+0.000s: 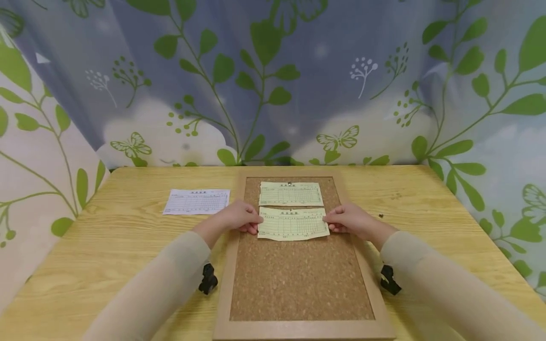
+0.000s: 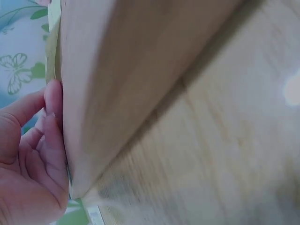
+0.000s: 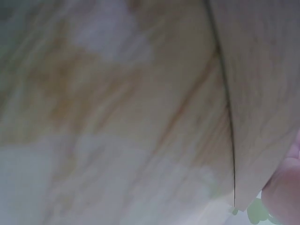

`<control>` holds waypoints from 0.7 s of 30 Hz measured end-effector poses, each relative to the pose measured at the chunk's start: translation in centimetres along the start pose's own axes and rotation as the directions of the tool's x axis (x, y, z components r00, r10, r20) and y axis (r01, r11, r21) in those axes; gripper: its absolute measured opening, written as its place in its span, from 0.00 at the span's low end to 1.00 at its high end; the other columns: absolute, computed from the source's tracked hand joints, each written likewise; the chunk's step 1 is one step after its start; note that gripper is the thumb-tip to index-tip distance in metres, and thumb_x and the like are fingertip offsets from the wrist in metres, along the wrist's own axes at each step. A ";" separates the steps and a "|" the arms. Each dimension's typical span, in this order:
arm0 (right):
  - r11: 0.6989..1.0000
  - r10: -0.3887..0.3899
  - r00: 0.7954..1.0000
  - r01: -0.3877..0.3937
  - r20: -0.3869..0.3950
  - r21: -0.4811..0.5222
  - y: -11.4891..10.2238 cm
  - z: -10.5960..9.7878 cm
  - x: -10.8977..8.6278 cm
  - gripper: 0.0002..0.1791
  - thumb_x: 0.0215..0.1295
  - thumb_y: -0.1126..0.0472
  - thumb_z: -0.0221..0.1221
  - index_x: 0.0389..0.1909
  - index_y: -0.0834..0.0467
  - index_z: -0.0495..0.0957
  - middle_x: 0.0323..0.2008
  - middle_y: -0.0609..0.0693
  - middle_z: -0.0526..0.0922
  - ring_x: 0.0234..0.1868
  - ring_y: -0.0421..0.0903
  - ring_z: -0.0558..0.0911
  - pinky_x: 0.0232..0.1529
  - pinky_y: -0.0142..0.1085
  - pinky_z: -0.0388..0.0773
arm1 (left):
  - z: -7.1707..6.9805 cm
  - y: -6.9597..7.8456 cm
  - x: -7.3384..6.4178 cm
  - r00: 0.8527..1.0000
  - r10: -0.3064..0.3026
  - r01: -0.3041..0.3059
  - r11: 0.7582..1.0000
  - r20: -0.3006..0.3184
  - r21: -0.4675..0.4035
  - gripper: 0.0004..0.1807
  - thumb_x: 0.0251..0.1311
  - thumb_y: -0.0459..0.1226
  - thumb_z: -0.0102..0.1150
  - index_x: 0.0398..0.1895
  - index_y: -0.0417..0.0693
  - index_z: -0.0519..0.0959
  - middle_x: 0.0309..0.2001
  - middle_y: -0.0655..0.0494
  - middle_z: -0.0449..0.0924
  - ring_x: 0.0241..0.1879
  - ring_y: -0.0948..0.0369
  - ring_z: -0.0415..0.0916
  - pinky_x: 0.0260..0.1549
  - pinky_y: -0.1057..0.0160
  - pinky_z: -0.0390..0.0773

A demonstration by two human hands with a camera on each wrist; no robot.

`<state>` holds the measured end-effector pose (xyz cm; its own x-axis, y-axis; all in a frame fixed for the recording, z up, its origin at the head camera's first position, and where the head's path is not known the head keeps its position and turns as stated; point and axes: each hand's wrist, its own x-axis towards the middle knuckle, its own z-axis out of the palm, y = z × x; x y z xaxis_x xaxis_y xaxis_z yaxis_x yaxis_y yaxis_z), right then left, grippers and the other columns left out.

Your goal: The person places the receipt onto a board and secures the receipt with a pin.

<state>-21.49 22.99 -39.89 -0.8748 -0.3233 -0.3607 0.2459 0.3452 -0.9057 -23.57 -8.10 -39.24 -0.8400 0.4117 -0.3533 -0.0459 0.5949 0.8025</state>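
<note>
A cork board (image 1: 298,279) in a wooden frame lies on the table, with two pale yellow printed paper slips on its upper part. My left hand (image 1: 239,216) pinches the left edge of the lower slip (image 1: 294,225) between thumb and finger. At the opposite edge my right hand (image 1: 351,220) pinches the same slip. A small dark pin head shows at the lower slip's top edge. Just above lies the upper slip (image 1: 291,194), with a pushpin (image 1: 289,183) at its top middle. In the left wrist view, fingers (image 2: 54,101) hold the paper beside the frame's side.
Left of the board, a white printed slip (image 1: 197,201) lies flat on the wooden table (image 1: 141,265). A small pushpin (image 1: 381,216) lies on the table to the right. Behind the table hangs a leaf-patterned curtain (image 1: 320,94).
</note>
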 end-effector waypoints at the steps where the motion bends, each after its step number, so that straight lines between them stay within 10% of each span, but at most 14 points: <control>1: 1.000 -0.001 1.000 0.001 0.003 0.007 0.0 0.1 0.0 0.08 0.67 0.65 0.54 0.30 0.64 0.76 0.19 0.45 0.75 0.22 0.35 0.74 0.29 0.27 0.74 | 0.1 0.2 -0.1 1.000 -0.002 0.002 1.000 -0.007 0.025 0.14 0.62 0.38 0.58 0.20 0.41 0.78 0.17 0.56 0.78 0.18 0.66 0.76 0.18 0.72 0.68; 5: 1.000 0.002 1.000 -0.002 0.002 0.010 0.1 0.1 0.1 0.08 0.67 0.65 0.53 0.30 0.64 0.76 0.19 0.45 0.76 0.22 0.35 0.74 0.28 0.27 0.75 | 0.5 1.4 -0.9 0.993 0.040 -0.003 0.946 -0.108 0.324 0.19 0.63 0.43 0.56 0.16 0.45 0.75 0.15 0.57 0.75 0.16 0.64 0.72 0.16 0.68 0.66; 9: 1.000 0.008 1.000 -0.008 -0.002 0.012 -0.1 -0.1 0.2 0.08 0.67 0.65 0.53 0.29 0.64 0.76 0.19 0.45 0.75 0.21 0.34 0.74 0.28 0.26 0.75 | 1.7 2.8 -2.5 0.962 0.220 -0.053 0.736 -0.164 0.675 0.14 0.62 0.46 0.56 0.29 0.46 0.78 0.28 0.53 0.78 0.27 0.59 0.74 0.25 0.61 0.73; 13: 1.000 0.015 1.000 -0.015 -0.006 0.010 -0.2 -0.2 0.0 0.09 0.67 0.66 0.53 0.28 0.63 0.75 0.18 0.45 0.75 0.21 0.34 0.74 0.28 0.26 0.74 | 3.6 3.2 -4.1 0.945 0.326 -0.214 0.557 0.025 0.803 0.29 0.63 0.53 0.53 0.61 0.47 0.70 0.60 0.42 0.67 0.59 0.48 0.66 0.53 0.51 0.69; 21: 0.999 0.043 0.999 -0.043 -0.019 0.010 -0.1 0.2 0.3 0.08 0.67 0.65 0.54 0.31 0.66 0.76 0.18 0.45 0.76 0.21 0.34 0.75 0.27 0.26 0.75 | 5.0 2.3 -5.2 0.978 0.152 -0.205 0.524 0.146 0.827 0.33 0.65 0.60 0.38 0.72 0.63 0.55 0.72 0.44 0.43 0.70 0.45 0.42 0.62 0.42 0.52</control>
<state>-21.70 22.72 -39.90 -0.8712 -0.2916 -0.3949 0.2869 0.3503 -0.8916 -16.62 -5.42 -38.01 -0.7494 0.5934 -0.2936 0.5947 0.7983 0.0953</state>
